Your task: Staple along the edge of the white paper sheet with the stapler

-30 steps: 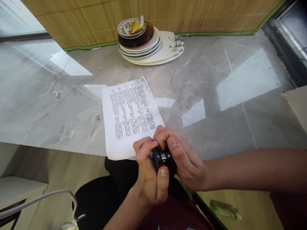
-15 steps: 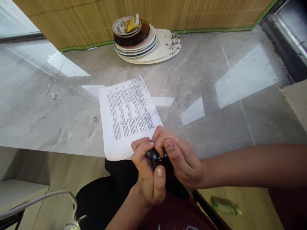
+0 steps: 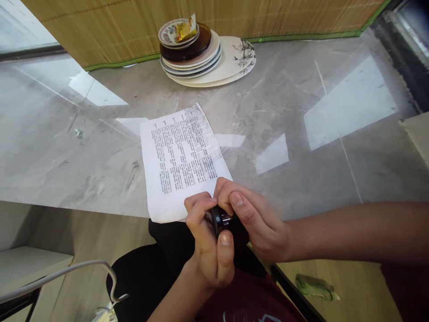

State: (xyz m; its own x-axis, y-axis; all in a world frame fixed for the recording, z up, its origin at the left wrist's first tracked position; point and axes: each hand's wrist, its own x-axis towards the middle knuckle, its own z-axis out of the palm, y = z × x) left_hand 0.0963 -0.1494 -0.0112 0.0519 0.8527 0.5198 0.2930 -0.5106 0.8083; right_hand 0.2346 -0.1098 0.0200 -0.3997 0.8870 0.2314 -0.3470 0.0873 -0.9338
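Observation:
In front of my body, my left hand (image 3: 208,250) and my right hand (image 3: 258,219) are closed around a small, glossy black object (image 3: 219,220) with a rounded end. A shiny silvery part shows between its black end and my right fingers. The rest is covered by my hands, so its kind cannot be made out. My left fingers and thumb grip the left end; the right fingers curl over the other end. Just beyond my hands, a printed sheet of paper (image 3: 181,156) lies on the grey marble-look table (image 3: 275,107), its near edge reaching the table edge.
Stacked plates (image 3: 231,67) stand at the back against a bamboo blind (image 3: 284,18), with a yellow wrapper (image 3: 186,32) in the top dish. A green glass bottle (image 3: 315,287) lies on the floor at lower right. A bent pale metal rod (image 3: 83,264) juts in at lower left.
More of the silvery part shows between the black end and my right hand, which has shifted slightly right. The whole view has moved a little.

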